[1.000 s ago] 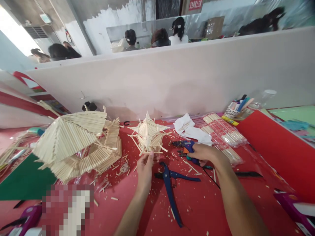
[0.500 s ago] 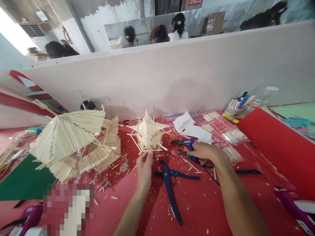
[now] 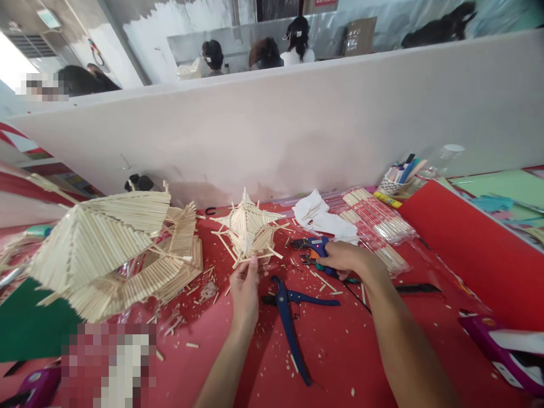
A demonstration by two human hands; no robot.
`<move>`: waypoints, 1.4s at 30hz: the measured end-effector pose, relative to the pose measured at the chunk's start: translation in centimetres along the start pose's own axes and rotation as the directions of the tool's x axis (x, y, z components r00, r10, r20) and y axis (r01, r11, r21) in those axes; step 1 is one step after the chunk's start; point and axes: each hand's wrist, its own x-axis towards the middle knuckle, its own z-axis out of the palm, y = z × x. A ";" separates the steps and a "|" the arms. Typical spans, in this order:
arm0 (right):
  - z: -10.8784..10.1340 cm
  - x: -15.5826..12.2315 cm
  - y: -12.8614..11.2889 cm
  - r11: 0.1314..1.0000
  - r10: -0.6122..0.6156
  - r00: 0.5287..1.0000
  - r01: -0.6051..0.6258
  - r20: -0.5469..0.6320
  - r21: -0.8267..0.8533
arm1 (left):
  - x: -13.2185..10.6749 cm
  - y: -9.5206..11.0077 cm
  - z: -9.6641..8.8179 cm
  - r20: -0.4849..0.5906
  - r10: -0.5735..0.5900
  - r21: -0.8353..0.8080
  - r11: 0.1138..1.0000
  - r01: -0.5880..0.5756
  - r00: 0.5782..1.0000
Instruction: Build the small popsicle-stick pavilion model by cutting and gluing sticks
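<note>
My left hand pinches the near edge of a small star-shaped roof model built from thin wooden sticks. To the right, my right hand is closed around the handle of a blue glue gun with an orange trigger and a black cord. The gun lies low over the table, its dark tip pointing left. Just under it are the jaws of small pliers, partly hidden. A blue pipe cutter rests on the red tabletop between my forearms, its handles spread.
A larger stick pavilion stands at left on a green sheet. Behind my right hand lie white tissue and bagged sticks. A pen cup stands near the partition. Stick offcuts litter the table. People sit beyond.
The whole view has shifted slightly left and up as my head turned. Both hands keep their grips, on the roof model and the glue gun.
</note>
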 end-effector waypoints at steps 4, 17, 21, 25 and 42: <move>-0.3 -1.0 -0.5 0.999 0.001 0.999 -0.003 -0.050 -0.040 | 0.1 0.0 0.0 0.001 0.011 0.020 1.000 -0.011 1.000; 1.1 -5.5 -5.3 0.753 -0.658 0.684 0.603 -0.314 -0.264 | 0.1 0.1 0.1 0.014 0.012 0.050 0.999 -0.013 1.000; 1.9 -5.2 -6.3 0.704 -0.710 0.627 0.620 -0.320 -0.348 | 0.0 0.1 0.2 0.025 -0.002 -0.012 1.000 0.002 1.000; 2.0 -5.2 -6.6 0.683 -0.728 0.607 0.605 -0.319 -0.408 | 0.1 0.0 0.2 0.026 0.001 -0.039 0.999 0.000 1.000; 2.1 -5.3 -6.7 0.688 -0.721 0.616 0.587 -0.317 -0.427 | 0.1 -0.1 0.3 -0.002 0.031 -0.050 0.998 -0.031 1.000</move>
